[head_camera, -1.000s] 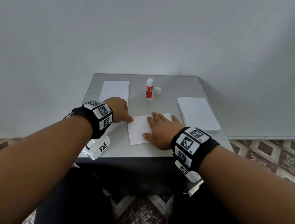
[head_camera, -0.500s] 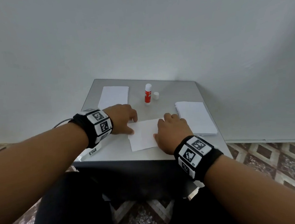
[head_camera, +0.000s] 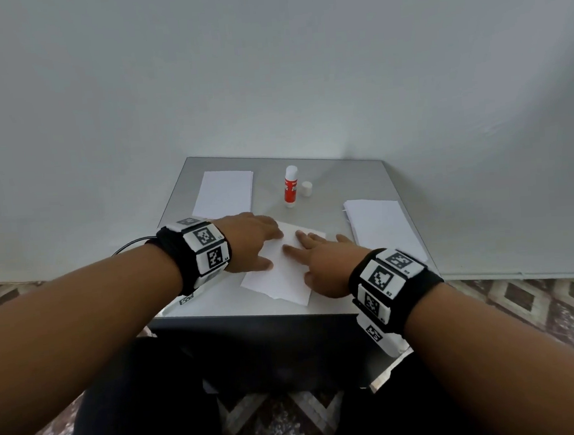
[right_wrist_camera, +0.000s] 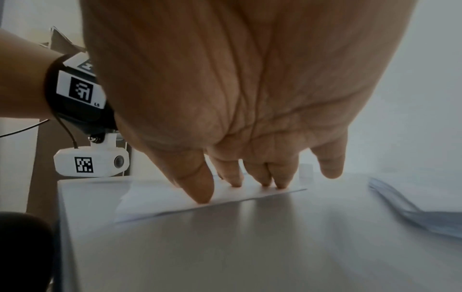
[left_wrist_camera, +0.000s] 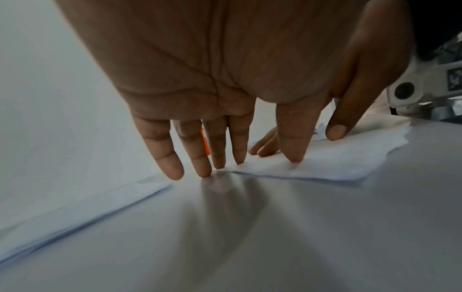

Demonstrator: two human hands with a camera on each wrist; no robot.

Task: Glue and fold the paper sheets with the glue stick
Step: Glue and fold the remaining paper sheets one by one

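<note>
A folded white paper sheet [head_camera: 283, 276] lies skewed near the front of the small grey table [head_camera: 328, 186]. My left hand [head_camera: 256, 243] presses its left part with straight fingers [left_wrist_camera: 295, 146]. My right hand [head_camera: 320, 259] lies flat on its right part, fingertips [right_wrist_camera: 202, 189] down on the sheet [right_wrist_camera: 160, 199]. The red-and-white glue stick [head_camera: 291, 188] stands uncapped at the back centre, its white cap [head_camera: 306, 189] just to its right. Neither hand touches the glue stick.
A stack of white sheets [head_camera: 225, 193] lies at the back left and another stack [head_camera: 381, 227] along the right edge. A white wall rises right behind the table. Patterned floor tiles and my dark-clad legs show below the table's front edge.
The sheet has turned from square to skewed under both hands. My left hand slid further onto it, and my right hand shifted back to flat with spread fingers.
</note>
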